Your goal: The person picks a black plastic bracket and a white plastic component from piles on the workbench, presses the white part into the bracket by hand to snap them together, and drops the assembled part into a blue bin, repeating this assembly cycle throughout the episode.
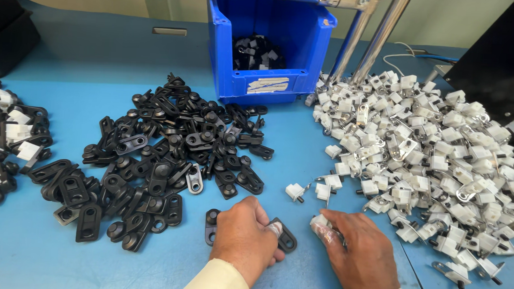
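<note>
1. The left hand (242, 233) is pressing closed fingers onto a black bracket (285, 237) lying flat on the blue table (44, 256).
2. The right hand (356, 250) is pinching a white clip (319, 222); keeping both parts squarely aligned looks wise.

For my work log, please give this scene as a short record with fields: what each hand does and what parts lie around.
surface: blue table
left hand: rests on black flat parts
right hand: fingers closed on a small white part
middle: pile of black parts
right side: pile of white parts
far left: mixed black and white pieces
back: blue bin, dark parts inside
</note>
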The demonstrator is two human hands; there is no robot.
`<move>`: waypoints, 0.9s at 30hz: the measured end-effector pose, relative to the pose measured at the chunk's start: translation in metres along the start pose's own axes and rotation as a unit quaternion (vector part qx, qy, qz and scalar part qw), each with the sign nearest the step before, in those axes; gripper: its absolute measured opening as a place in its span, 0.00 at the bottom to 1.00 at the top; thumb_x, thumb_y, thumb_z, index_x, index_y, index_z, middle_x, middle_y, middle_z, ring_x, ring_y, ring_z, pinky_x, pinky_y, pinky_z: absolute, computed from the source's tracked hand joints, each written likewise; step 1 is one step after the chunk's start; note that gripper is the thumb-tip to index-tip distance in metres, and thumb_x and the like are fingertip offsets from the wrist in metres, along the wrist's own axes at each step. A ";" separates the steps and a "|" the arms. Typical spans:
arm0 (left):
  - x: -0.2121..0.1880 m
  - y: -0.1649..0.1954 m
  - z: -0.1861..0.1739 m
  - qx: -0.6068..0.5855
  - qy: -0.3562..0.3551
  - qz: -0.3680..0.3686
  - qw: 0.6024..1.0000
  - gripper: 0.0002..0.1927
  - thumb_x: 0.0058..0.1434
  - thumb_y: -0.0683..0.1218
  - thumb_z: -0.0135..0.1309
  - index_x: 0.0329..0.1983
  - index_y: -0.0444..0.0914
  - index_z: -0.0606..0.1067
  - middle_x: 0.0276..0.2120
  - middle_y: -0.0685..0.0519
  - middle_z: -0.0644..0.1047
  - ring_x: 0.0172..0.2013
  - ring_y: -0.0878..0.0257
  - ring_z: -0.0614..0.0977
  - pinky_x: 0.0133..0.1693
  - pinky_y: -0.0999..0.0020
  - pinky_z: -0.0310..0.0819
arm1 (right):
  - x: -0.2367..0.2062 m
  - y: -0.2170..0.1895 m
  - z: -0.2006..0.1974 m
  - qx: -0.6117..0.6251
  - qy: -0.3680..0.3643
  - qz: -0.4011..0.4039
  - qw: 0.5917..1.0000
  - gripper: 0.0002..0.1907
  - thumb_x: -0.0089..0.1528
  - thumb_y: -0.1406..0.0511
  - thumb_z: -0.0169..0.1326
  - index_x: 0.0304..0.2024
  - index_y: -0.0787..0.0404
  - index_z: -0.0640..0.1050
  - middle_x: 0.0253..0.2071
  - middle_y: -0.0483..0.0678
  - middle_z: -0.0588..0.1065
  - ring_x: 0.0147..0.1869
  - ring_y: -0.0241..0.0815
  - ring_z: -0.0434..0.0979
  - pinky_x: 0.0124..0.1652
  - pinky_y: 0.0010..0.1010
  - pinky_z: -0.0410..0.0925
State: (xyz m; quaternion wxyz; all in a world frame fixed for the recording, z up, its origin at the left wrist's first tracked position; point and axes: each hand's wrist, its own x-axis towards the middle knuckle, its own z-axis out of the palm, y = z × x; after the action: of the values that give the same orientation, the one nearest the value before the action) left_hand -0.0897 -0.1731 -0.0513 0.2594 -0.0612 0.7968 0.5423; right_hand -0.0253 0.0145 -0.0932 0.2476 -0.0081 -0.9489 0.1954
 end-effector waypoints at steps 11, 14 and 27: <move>-0.010 0.003 0.035 -0.031 -0.005 -0.018 0.999 0.04 0.60 0.34 0.53 0.35 0.31 0.70 0.29 0.43 0.82 0.24 0.56 0.88 0.23 0.65 0.82 | -0.015 -0.016 -0.008 0.231 -0.054 0.255 0.938 0.15 0.56 0.63 0.66 0.46 0.56 0.86 0.31 0.44 0.84 0.31 0.30 0.82 0.34 0.24 0.74; -0.013 0.011 0.031 0.046 -0.030 -0.021 0.998 0.06 0.61 0.37 0.55 0.38 0.30 0.71 0.30 0.42 0.83 0.24 0.57 0.88 0.24 0.66 0.82 | -0.015 -0.017 -0.011 0.223 -0.057 0.254 0.940 0.16 0.55 0.64 0.65 0.47 0.55 0.85 0.32 0.44 0.83 0.31 0.31 0.82 0.33 0.25 0.74; -0.011 0.021 0.031 0.096 -0.067 -0.028 0.993 0.04 0.63 0.38 0.52 0.38 0.32 0.75 0.29 0.45 0.84 0.24 0.58 0.88 0.24 0.69 0.81 | -0.011 -0.005 -0.019 0.094 0.002 -0.083 0.992 0.16 0.51 0.68 0.65 0.42 0.60 0.82 0.39 0.48 0.83 0.43 0.48 0.84 0.40 0.37 0.74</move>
State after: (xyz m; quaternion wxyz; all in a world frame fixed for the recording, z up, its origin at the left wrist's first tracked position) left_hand -0.0776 -0.1389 -0.0367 0.3320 -0.0212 0.8239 0.4589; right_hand -0.0058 0.0160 -0.0811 0.2649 0.0937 -0.9231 0.2626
